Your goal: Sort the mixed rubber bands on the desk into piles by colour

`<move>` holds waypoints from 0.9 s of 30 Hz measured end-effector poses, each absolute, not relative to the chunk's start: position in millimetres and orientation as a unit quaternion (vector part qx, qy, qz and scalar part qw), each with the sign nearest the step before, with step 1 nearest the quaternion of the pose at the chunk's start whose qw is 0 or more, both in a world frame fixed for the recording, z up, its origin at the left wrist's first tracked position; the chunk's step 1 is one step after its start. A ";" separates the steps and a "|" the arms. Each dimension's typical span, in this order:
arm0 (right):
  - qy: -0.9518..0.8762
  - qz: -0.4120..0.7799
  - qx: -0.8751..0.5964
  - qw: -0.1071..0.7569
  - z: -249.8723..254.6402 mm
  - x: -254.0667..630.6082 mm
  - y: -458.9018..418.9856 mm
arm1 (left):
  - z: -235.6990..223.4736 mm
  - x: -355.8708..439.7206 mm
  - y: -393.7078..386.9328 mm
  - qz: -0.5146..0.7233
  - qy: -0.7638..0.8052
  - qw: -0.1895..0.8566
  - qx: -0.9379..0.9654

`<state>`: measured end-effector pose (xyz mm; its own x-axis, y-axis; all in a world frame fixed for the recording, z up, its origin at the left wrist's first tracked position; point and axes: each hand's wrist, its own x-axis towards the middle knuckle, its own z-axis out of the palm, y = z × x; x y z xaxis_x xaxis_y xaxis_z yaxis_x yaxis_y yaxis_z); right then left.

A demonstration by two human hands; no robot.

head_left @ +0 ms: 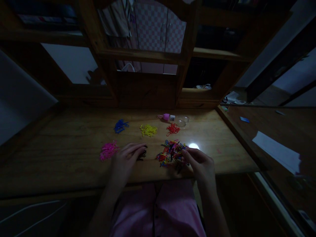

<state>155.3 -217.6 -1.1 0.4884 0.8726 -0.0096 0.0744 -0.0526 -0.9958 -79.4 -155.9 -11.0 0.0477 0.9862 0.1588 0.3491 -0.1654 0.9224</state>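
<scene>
A mixed pile of small, thin, clip-like pieces (170, 153) in several colours lies on the wooden desk (74, 131). My right hand (201, 163) reaches into its right side with thumb and fingers pinched together; what they grip is too small to tell. Over a small pile of black pieces (141, 156), my left hand (127, 159) is closed in a pinch, a dark piece showing at the fingertips. Left of that hand sits a pink pile (108, 150). Farther back are a blue pile (120, 126), a yellow pile (148, 130) and a red pile (173, 129).
Behind the red pile a clear bottle with a pink cap (166, 117) lies on its side. A wooden shelf unit (145, 90) rises along the desk's back edge. To the right, white paper (277, 151) and a small blue card (244, 119) rest on another surface.
</scene>
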 end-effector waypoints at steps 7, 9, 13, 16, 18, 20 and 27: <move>-0.332 0.438 -0.591 0.590 -10.8 150.0 -210.8 | -52.3 -122.9 -144.5 0.372 0.504 0.238 0.742; -0.319 0.468 -0.567 0.599 -12.8 148.5 -209.8 | -45.3 -115.3 -146.8 0.368 0.507 0.193 0.755; -0.336 0.512 -0.528 0.589 -8.6 143.1 -211.7 | -17.9 -84.8 -158.9 0.412 0.516 0.231 0.714; -0.372 0.531 -0.519 0.558 0.4 135.5 -214.8 | -4.0 -59.9 -167.9 0.409 0.488 0.383 0.669; -0.387 0.544 -0.518 0.536 5.3 129.8 -216.6 | 0.5 -47.1 -172.5 0.393 0.460 0.461 0.649; -0.394 0.551 -0.517 0.524 6.9 125.2 -217.8 | 3.2 -39.0 -176.6 0.395 0.445 0.474 0.649; -0.392 0.553 -0.523 0.517 1.6 117.7 -214.3 | 2.9 -55.4 -181.8 0.432 0.458 0.328 0.704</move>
<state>117.7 -214.3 1.6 0.0806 0.9816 -0.1732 -0.1623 -0.1585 -0.9739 -55.4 -181.8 2.9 0.2069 0.9286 0.3079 0.3621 -0.3651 0.8577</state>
